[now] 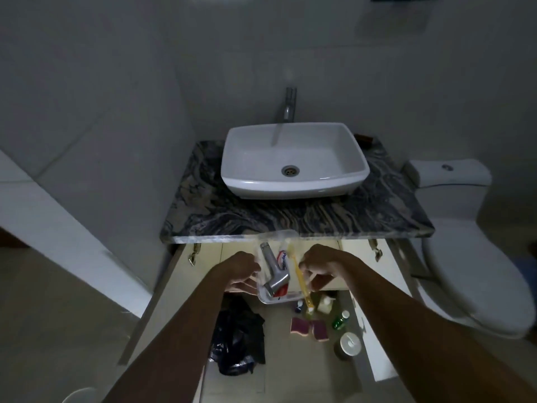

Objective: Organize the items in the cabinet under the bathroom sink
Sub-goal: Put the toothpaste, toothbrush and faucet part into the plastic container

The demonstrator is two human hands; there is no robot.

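A clear plastic tray (263,298) hangs in the air in front of the open cabinet (209,251) under the sink. My left hand (242,270) grips its left side. My right hand (318,270) holds its right side, fingers curled at the rim. Inside the tray lie a chrome tap (274,274), a red and white toothpaste tube (282,261) and a yellow toothbrush (302,282) that sticks out over the near edge.
On the floor below lie a black plastic bag (238,338), two purple sponges (309,327), a green bottle (340,319), a white pump bottle (325,303) and a round white-lidded jar (350,343). The marble counter (290,219) carries a white basin (295,161). A toilet (470,257) stands right.
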